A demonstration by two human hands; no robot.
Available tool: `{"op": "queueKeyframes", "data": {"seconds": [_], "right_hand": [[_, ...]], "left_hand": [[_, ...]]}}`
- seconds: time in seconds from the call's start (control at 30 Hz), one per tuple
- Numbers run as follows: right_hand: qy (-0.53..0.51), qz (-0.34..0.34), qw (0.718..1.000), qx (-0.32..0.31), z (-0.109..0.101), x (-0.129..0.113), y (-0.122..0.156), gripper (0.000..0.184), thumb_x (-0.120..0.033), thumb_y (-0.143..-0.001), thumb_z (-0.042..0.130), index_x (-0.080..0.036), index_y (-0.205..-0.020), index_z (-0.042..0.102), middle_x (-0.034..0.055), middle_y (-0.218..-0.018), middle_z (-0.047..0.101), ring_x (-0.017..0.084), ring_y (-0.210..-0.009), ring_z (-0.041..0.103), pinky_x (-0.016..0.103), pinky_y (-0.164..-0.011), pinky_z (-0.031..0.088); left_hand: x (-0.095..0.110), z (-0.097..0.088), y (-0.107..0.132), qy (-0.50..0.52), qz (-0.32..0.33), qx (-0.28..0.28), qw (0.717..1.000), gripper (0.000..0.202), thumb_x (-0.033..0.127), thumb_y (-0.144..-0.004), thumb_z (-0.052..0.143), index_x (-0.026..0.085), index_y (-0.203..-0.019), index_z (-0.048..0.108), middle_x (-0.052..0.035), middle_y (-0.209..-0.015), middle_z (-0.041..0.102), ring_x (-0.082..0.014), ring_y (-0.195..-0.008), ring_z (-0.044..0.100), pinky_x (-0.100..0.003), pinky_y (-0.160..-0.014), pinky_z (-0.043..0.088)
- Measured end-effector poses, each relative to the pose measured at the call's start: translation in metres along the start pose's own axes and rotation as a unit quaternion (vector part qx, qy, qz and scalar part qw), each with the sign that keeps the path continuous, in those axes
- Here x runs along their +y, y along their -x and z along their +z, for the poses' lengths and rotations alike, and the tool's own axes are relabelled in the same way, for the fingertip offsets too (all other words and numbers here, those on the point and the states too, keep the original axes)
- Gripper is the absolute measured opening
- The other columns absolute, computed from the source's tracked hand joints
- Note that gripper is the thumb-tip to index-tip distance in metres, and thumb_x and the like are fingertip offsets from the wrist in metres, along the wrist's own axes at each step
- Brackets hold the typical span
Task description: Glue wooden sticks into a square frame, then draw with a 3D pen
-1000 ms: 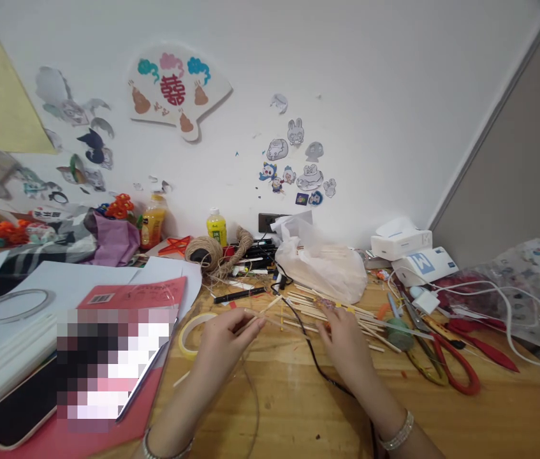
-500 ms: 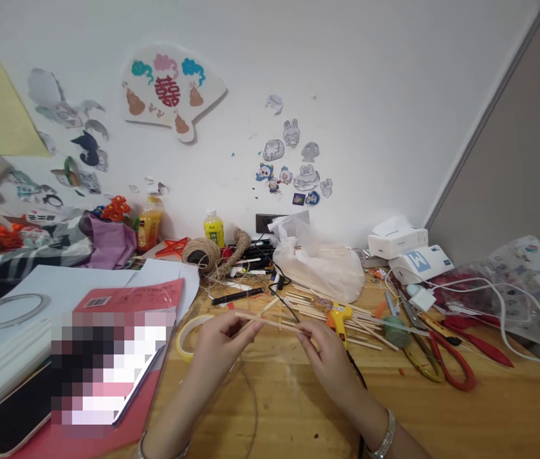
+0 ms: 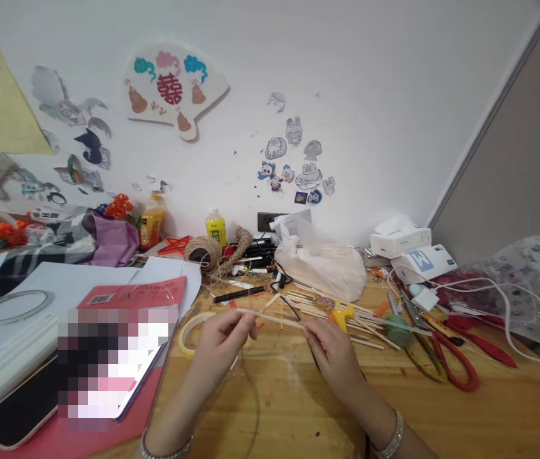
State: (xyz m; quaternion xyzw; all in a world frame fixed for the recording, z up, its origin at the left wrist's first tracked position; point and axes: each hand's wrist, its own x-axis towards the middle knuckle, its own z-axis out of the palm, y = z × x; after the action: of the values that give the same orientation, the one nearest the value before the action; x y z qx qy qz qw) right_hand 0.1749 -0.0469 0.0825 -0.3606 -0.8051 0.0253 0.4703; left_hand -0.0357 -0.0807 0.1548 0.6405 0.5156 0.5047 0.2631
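Note:
Both of my hands are raised over the front of the wooden table, with a thin pale wooden stick [image 3: 279, 320] spanning the gap between them. The fingers of my left hand [image 3: 226, 338] are closed around its left part. At its right end, my right hand [image 3: 331, 349] pinches it between thumb and fingertips. A second short stick [image 3: 271, 302] slants up just beyond the left fingers; whether it is joined to the held one I cannot tell. A thin brown string [image 3: 256, 398] trails below my left hand. Behind that hand lies a roll of yellow tape [image 3: 184, 336].
Loose sticks [image 3: 370, 328] and a yellow glue gun [image 3: 342, 315] lie beyond my right hand. Red-handled scissors [image 3: 465, 370] are farther right. A phone [image 3: 16, 408] rests on a red folder [image 3: 129, 440] at left. Twine [image 3: 203, 254] and bottles line the wall.
The left fingers have shifted on the stick, the thumb now higher and closer in. The stick still stretches between both hands. The view has moved slightly.

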Motion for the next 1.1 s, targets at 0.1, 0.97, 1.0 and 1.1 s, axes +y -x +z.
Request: {"op": "queueKeyframes", "data": {"seconds": [0.1,0.97,1.0,1.1], "right_hand": [[0.001,-0.009,1.000,0.006,0.000,-0.001,0.000,0.021,-0.022,-0.095,0.041,-0.020,-0.092,0.062,0.0058,-0.085,0.070,0.018,-0.078,0.065,0.030,-0.070,0.051],[0.024,-0.032,0.999,0.025,-0.006,-0.008,-0.001,0.022,-0.021,-0.095,0.042,-0.020,-0.099,0.064,0.0074,-0.090,0.072,0.019,-0.080,0.068,0.030,-0.070,0.054],[0.024,-0.034,0.999,0.025,-0.006,-0.009,-0.001,0.022,-0.020,-0.094,0.042,-0.020,-0.101,0.064,0.0073,-0.090,0.072,0.019,-0.081,0.068,0.030,-0.071,0.054],[0.026,-0.039,0.999,0.022,-0.007,-0.010,-0.001,0.021,-0.020,-0.094,0.043,-0.020,-0.102,0.063,0.0073,-0.091,0.072,0.018,-0.081,0.068,0.030,-0.071,0.054]], "left_hand": [[0.001,-0.001,0.001,-0.003,-0.006,0.005,1.000,0.039,0.044,-0.082,0.048,0.018,-0.055,0.058,0.0028,-0.050,0.050,-0.0096,-0.044,0.041,-0.021,-0.043,0.031],[0.000,0.001,0.000,0.032,-0.032,0.013,0.999,0.043,0.051,-0.082,0.048,0.017,-0.056,0.056,0.0053,-0.046,0.039,-0.0095,-0.043,0.037,-0.022,-0.043,0.026],[0.000,0.001,0.000,0.032,-0.032,0.015,0.999,0.043,0.051,-0.082,0.048,0.017,-0.056,0.056,0.0053,-0.046,0.039,-0.0095,-0.043,0.037,-0.022,-0.044,0.027],[0.000,0.000,0.002,0.038,-0.034,0.018,0.999,0.043,0.051,-0.082,0.048,0.017,-0.056,0.056,0.0061,-0.045,0.037,-0.0093,-0.043,0.036,-0.022,-0.043,0.026]]}}
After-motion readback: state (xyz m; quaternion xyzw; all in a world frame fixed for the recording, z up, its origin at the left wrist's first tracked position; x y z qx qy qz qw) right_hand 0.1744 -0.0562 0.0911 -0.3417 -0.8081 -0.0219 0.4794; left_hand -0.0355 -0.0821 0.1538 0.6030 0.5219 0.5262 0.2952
